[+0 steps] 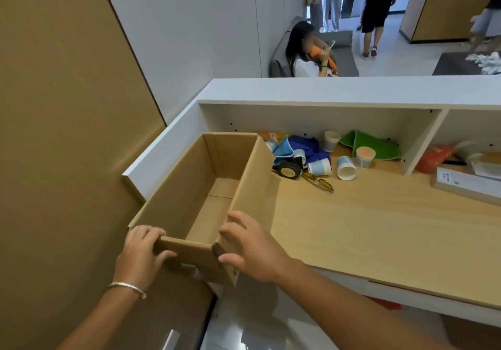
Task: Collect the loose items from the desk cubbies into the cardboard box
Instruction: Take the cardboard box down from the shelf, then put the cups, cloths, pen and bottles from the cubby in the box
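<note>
An open, empty cardboard box (189, 176) sits at the left end of the wooden desk (379, 230), its near end hanging over the desk edge. My left hand (141, 254) grips the box's near left corner. My right hand (249, 246) holds the near right corner and flap. In the left cubby lie a blue cloth (306, 146), a tape measure (288, 170), yellow-lensed glasses (321, 183), a green cloth (375, 146) and several paper cups, one tipped over (346, 168).
The right cubby holds an orange packet (433, 157), a bowl (467, 150) and a flat white box (466, 184). A brown wall panel (54, 133) stands close on the left. Beyond the white counter top (352, 89), one person sits and others stand.
</note>
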Demonstrator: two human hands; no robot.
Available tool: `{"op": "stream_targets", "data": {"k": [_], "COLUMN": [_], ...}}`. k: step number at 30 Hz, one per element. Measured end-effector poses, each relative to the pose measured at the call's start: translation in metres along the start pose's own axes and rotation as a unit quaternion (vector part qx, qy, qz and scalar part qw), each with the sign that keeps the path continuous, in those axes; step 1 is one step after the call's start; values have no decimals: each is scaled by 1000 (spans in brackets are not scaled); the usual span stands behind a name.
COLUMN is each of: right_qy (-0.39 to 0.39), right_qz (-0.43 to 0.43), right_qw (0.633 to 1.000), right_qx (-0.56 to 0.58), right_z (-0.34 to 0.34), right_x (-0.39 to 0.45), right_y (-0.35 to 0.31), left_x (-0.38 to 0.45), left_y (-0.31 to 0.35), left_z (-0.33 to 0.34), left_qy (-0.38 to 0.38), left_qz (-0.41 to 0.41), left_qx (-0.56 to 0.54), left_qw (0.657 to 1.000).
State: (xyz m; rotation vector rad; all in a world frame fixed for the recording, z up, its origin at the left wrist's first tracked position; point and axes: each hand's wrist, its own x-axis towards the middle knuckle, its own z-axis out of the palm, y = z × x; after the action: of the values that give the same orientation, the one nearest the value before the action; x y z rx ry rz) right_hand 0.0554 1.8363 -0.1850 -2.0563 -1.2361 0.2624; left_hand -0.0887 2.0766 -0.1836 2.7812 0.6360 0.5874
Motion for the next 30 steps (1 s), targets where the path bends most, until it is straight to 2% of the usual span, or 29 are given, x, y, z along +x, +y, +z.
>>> {"op": "stream_targets", "data": {"k": [3, 7, 10, 14, 17, 20, 25, 30], "right_qy": [18, 53, 79, 105, 117, 120, 110, 88], "right_qz": [22, 96, 147, 183, 197, 197, 202, 226], "right_qw": [1000, 994, 984, 973, 968, 965, 961, 954], "right_qx": [4, -24, -60, -97, -107, -121, -154, -176], "right_z": [-19, -52, -81, -117, -138, -154, -172, -181], "right_x": [-15, -38, -52, -60, -56, -49, -31, -1], "right_y": [28, 80, 114, 148, 167, 183, 217, 260], "left_x": [-1, 1, 4, 13, 32, 53, 90, 159], "left_y": [-9, -9, -11, -5, 40, 122, 232, 274], "left_z": [6, 7, 5, -6, -18, -18, 30, 124], "left_qy": [-21, -57, -91, -61, -19, -10, -73, -149], "left_qz": [-20, -62, -50, -57, -16, 45, 101, 97], "left_qx": [18, 52, 106, 135, 76, 21, -12, -46], "left_qw": [999, 995, 989, 987, 997, 999, 992, 983]}}
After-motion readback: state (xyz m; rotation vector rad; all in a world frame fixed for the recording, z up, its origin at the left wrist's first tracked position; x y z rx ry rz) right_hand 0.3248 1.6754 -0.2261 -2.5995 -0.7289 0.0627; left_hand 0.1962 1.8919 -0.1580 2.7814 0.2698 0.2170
